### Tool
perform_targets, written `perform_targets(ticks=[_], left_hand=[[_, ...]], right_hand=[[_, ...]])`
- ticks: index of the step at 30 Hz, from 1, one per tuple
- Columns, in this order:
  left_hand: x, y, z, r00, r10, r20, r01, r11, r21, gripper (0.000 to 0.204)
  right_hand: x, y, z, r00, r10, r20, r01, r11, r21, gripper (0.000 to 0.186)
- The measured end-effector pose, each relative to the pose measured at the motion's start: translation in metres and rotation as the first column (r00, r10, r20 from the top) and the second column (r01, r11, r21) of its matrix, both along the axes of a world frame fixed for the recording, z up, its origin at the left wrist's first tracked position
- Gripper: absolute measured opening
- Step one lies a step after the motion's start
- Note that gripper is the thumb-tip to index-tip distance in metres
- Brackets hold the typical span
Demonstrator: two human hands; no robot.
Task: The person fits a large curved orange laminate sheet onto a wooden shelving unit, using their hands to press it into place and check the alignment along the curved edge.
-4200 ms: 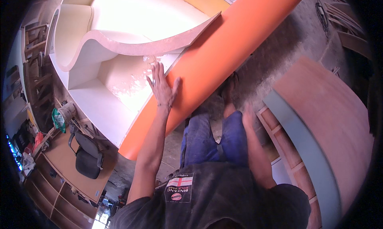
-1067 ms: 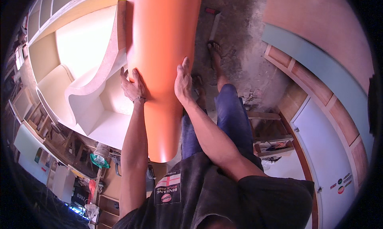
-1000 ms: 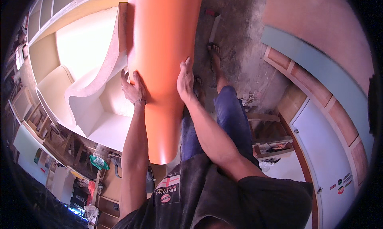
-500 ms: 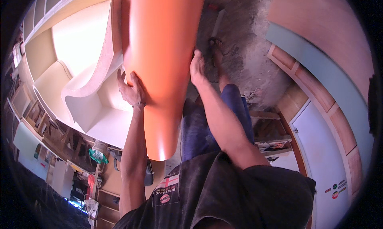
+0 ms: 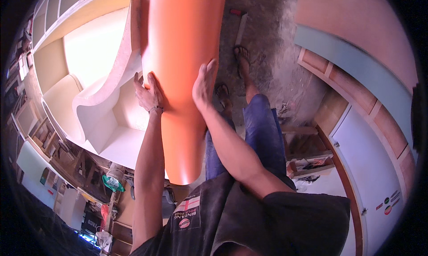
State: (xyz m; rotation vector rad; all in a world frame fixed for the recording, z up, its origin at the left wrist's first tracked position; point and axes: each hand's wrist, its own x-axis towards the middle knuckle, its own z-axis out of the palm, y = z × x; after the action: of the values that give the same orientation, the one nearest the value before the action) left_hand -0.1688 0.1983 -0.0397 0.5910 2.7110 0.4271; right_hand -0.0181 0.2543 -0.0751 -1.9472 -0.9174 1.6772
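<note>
A long, glossy orange sheet (image 5: 183,42), bowed along its length, runs from the far edge down to my waist. My left hand (image 5: 149,94) is at its left edge, thumb on the orange face and fingers on the outer side, holding that edge. My right hand (image 5: 204,83) lies along the sheet's right side, fingers stretched out and touching the surface; their undersides are hidden. To the left of the sheet stands a cream-white curved furniture piece (image 5: 96,104) with a wavy edge panel, close to my left fingers.
A red-ended tool (image 5: 240,26) lies on the dusty floor (image 5: 267,55) beyond my sandalled feet. On the right are a framed wooden panel with a pale blue edge (image 5: 352,53) and a white door-like panel (image 5: 370,158). A cluttered shelf (image 5: 67,153) is at the left.
My right hand has moved left, from the sheet's right edge onto its face. The sheet's near end sits slightly lower and to the right. My left hand keeps its place at the edge.
</note>
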Motion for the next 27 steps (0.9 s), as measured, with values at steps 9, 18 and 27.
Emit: perform_targets(ticks=[9, 18, 27], left_hand=[[0.012, 0.006, 0.002, 0.997, -0.071, 0.006, 0.071, 0.997, -0.010, 0.077], [0.010, 0.008, -0.012, 0.996, -0.088, -0.019, 0.088, 0.996, 0.015, 0.069], [0.015, 0.011, -0.005, 0.997, -0.069, 0.037, 0.064, 0.991, 0.119, 0.068]], right_hand=[[0.021, 0.041, -0.058, 0.951, -0.292, -0.099, 0.262, 0.934, -0.242, 0.080], [0.052, 0.059, -0.128, 0.782, -0.485, -0.391, 0.339, 0.858, -0.387, 0.084], [0.044, 0.087, -0.150, 0.888, -0.446, -0.117, 0.426, 0.891, -0.159, 0.095]])
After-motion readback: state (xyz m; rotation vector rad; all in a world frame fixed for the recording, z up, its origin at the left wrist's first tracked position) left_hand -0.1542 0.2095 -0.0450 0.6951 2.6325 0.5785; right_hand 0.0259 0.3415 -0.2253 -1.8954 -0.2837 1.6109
